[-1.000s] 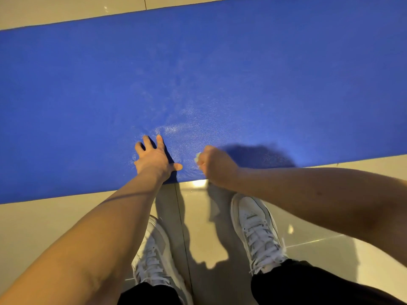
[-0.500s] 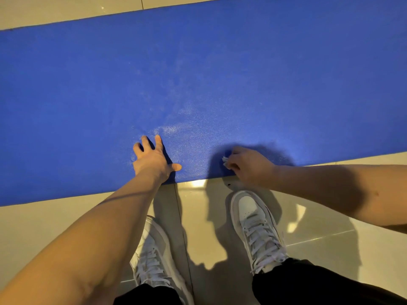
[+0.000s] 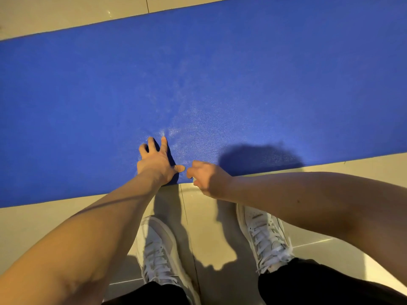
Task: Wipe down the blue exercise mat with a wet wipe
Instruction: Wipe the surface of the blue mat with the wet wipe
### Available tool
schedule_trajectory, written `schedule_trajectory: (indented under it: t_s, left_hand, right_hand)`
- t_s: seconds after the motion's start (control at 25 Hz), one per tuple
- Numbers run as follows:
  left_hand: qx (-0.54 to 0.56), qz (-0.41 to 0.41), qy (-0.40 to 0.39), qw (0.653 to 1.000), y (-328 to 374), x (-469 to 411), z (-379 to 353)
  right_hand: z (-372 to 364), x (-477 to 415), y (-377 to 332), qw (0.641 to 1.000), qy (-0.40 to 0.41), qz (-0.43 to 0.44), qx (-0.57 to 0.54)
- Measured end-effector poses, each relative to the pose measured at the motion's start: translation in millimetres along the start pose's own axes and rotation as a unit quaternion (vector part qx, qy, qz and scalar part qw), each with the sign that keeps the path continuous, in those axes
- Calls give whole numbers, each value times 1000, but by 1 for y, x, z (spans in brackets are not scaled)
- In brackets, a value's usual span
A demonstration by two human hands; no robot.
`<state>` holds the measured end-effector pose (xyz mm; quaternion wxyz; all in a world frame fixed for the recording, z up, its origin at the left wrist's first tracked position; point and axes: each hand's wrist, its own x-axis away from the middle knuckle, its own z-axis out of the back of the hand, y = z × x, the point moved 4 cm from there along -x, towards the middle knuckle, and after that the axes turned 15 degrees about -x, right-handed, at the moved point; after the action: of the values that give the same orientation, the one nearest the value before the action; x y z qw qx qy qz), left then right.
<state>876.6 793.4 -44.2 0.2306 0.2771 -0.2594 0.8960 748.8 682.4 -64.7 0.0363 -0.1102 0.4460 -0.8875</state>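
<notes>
- Pressing down with my left hand (image 3: 155,164), I keep the palm flat on the blue exercise mat (image 3: 242,84), close to its near edge; the fingers (image 3: 164,143) are straight and spread, and the thumb points to the right.
- My right hand (image 3: 208,179) is just beside that thumb, on the same near edge of the mat. Its fingers are curled in tightly under the knuckles.
- I cannot tell whether the wet wipe is inside this curled hand, because no part of it shows.
- The mat lies stretched across the tiled floor (image 3: 44,216), from the left border of the view to the right one.
- A pale, shiny patch (image 3: 182,133) is on the mat just beyond my left fingers.
- My right hand throws a dark shadow (image 3: 253,157) on the mat.
- My two white shoes (image 3: 158,249) stand on the tiles, near the mat but not touching it, under black trouser legs (image 3: 319,285).
</notes>
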Motion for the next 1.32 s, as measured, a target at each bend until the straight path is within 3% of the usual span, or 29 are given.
schedule_trajectory:
  t_s: [0.08, 0.24, 0.4, 0.48, 0.76, 0.92, 1.08, 1.32]
  left_hand:
    - [0, -17, 0, 1000, -7, -1, 0]
    - [-5, -48, 10, 999, -25, 2, 5]
    - [27, 61, -9, 998, -47, -3, -8]
    - [57, 77, -39, 995, -49, -4, -17]
    - [46, 71, -11, 996, -52, -3, -23]
    - [44, 79, -27, 996, -49, -8, -24]
    - [46, 89, -46, 994, -46, -9, -20]
    - [62, 83, -39, 994, -47, -12, -23]
  right_hand:
    - [11, 12, 6, 999, -35, 27, 0]
    - [57, 40, 39, 997, -49, -41, 40]
    - [74, 50, 47, 996, -4, -89, 31]
    - [64, 41, 38, 996, 9, -84, 30]
    - [3, -19, 10, 998, 31, -16, -50]
    - [3, -18, 9, 998, 38, 34, -41]
    - [32, -11, 27, 998, -22, 9, 56]
    - [50, 0, 33, 998, 30, -32, 42]
